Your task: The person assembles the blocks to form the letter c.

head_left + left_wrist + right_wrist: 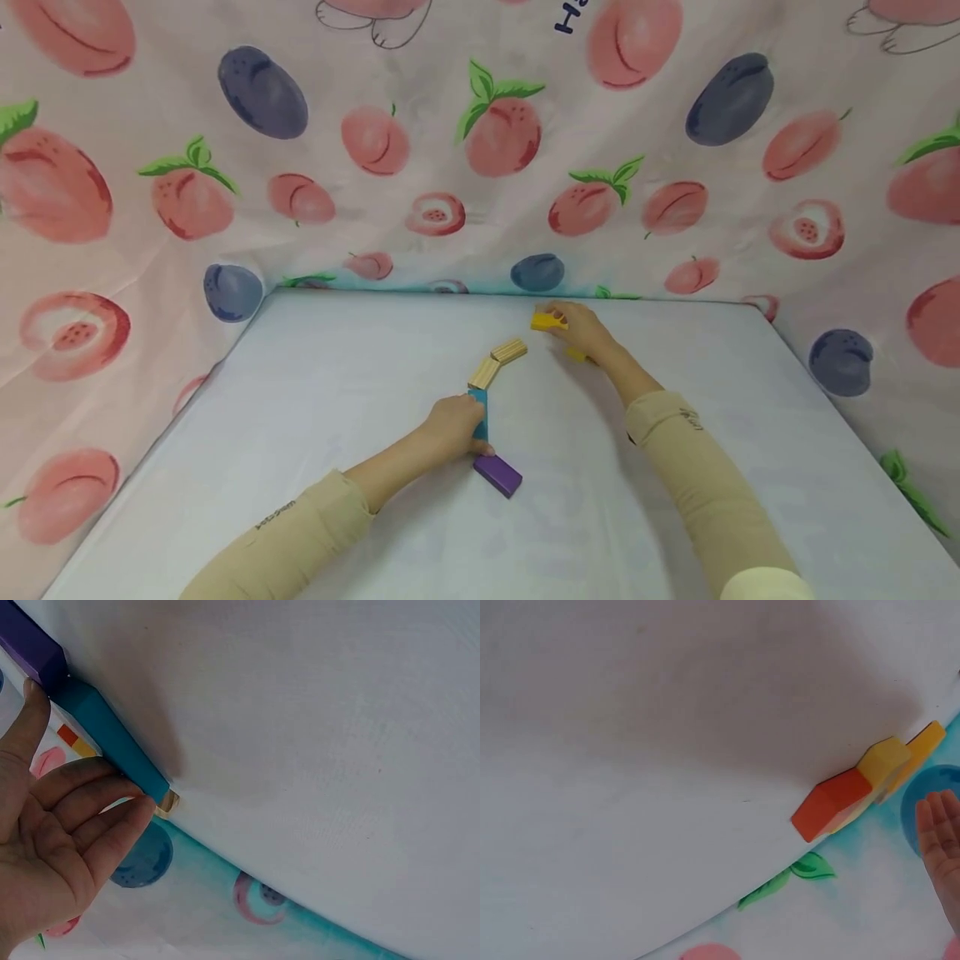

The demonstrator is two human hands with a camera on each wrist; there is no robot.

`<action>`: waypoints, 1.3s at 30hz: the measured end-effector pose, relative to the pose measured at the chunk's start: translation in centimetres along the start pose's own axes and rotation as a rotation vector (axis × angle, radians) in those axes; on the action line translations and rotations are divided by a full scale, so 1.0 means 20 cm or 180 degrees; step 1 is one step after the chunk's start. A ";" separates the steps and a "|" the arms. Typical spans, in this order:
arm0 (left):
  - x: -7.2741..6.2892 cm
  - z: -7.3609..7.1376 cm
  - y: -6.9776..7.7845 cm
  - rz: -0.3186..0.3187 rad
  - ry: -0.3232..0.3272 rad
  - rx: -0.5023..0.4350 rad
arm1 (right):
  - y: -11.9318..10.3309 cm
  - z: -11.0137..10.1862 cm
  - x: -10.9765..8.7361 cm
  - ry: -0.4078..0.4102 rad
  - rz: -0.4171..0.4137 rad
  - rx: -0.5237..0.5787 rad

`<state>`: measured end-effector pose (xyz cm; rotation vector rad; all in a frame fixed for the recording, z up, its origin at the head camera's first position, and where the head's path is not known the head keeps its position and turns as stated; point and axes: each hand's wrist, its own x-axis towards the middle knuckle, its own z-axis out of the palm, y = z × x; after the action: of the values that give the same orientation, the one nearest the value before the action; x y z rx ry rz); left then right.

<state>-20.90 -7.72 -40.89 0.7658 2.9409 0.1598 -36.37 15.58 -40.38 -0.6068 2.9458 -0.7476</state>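
Note:
My left hand (453, 427) rests against the side of a blue block (483, 417). Its fingers touch the block's long side and its thumb reaches the corner beside a purple block (498, 476). Beyond the blue block, two pale wooden blocks (487, 372) continue the curve. Farther back, my right hand (588, 332) pinches a bright yellow block (542, 321); whether it is lifted I cannot tell. A paler yellow block (885, 761) and an orange-red block (832, 802) stand beside it in the right wrist view, where the hand shows only partly.
A white surface (315, 375) lies under the blocks. Fruit-printed cloth (435, 167) rises behind it and along both sides. My right forearm (693, 467) hides part of the surface near the yellow and orange-red blocks.

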 end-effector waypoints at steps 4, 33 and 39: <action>0.00 0.00 0.00 0.0018 -0.0022 -0.0022 | 0.04 0.00 0.00 0.0047 0.0063 -0.0082; 0.01 -0.02 -0.01 0.0060 -0.0008 -0.0020 | 0.09 0.08 0.14 -0.0195 0.0220 -0.0406; 0.01 -0.01 -0.01 0.0050 -0.0024 0.0011 | 0.08 0.10 0.16 -0.0189 0.0213 -0.0657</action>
<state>-21.30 -7.82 -40.72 0.7886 2.9296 0.1528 -39.62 14.74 -42.82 -0.5284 2.9927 -0.4152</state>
